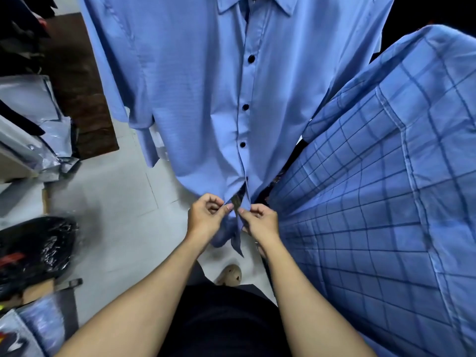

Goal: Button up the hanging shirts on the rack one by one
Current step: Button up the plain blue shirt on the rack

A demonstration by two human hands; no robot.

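A plain blue shirt [201,94] hangs straight in front of me, its placket closed by three dark buttons [245,107] down the middle. Near the hem the two front edges stand slightly apart. My left hand [206,217] pinches the left front edge of the shirt just above the hem. My right hand [260,221] pinches the right front edge beside it. The thumbs nearly meet at the gap. The button at that spot is hidden between my fingers.
A blue checked shirt [386,189] hangs close on the right, brushing my right forearm. Bagged folded shirts [38,119] lie on a shelf at left, a black plastic bag [36,248] below them. Pale tiled floor [116,202] and my foot [230,275] show beneath.
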